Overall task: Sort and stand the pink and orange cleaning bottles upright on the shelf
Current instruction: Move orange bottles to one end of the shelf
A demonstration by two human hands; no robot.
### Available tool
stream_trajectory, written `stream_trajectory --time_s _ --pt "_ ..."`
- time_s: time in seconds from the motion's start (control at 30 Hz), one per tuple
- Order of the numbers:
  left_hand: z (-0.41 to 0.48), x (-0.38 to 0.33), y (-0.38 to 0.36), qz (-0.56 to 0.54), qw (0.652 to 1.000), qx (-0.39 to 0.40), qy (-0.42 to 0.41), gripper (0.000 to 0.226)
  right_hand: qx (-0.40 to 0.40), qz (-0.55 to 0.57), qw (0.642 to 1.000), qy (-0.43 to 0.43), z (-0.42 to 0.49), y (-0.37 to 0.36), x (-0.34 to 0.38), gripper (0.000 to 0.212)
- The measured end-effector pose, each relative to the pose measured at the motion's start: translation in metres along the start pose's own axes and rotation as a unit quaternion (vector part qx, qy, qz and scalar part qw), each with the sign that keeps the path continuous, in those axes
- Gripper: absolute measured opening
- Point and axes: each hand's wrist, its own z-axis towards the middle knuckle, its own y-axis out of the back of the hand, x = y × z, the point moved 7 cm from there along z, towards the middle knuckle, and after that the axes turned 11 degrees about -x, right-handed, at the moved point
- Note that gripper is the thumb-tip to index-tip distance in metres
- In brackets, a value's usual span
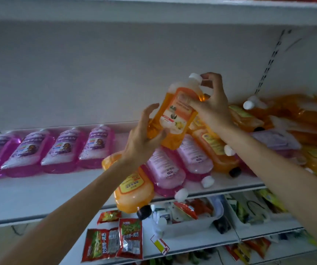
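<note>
An orange bottle (pixel 175 113) with a white cap is lifted above the white shelf (pixel 39 192), tilted with its cap up and to the right. My right hand (pixel 211 104) grips its neck and shoulder. My left hand (pixel 144 136) supports its lower end, fingers spread along the side. Several pink bottles (pixel 58 150) stand in a row at the left of the shelf. Below my hands lies a mixed heap of pink bottles (pixel 165 169) and orange bottles (pixel 134 190) on their sides. One orange bottle hangs over the shelf's front edge.
More orange bottles (pixel 288 115) lie piled at the right of the shelf. A white shelf board runs overhead. On the lower shelves sit red snack packets (pixel 113 240) and white bins (pixel 192 222) of goods. Bare shelf surface lies in front of the pink row.
</note>
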Motion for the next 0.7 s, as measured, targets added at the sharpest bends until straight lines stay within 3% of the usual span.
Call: stream_trajectory --time_s 0.13,0.33,0.47,0.7 --pt "-0.011 -0.035 -0.066 -0.097 0.994 -0.006 0.049 0.046 0.043 0.009 0.999 -0.029 0.014 0.069 -0.016 0.061" --pt "-0.027 -0.091 -0.179 -0.207 0.973 -0.030 0.100 0.042 0.095 0.025 0.993 -0.066 0.005 0.180 -0.054 0.085" --pt "-0.046 -0.124 -0.255 -0.221 0.970 -0.006 0.105 0.044 0.041 0.005 0.996 -0.078 -0.002 0.263 -0.084 0.097" --pt "-0.071 -0.177 -0.378 -0.230 0.959 0.119 0.115 0.068 -0.072 0.023 0.985 -0.157 -0.011 0.388 -0.136 0.077"
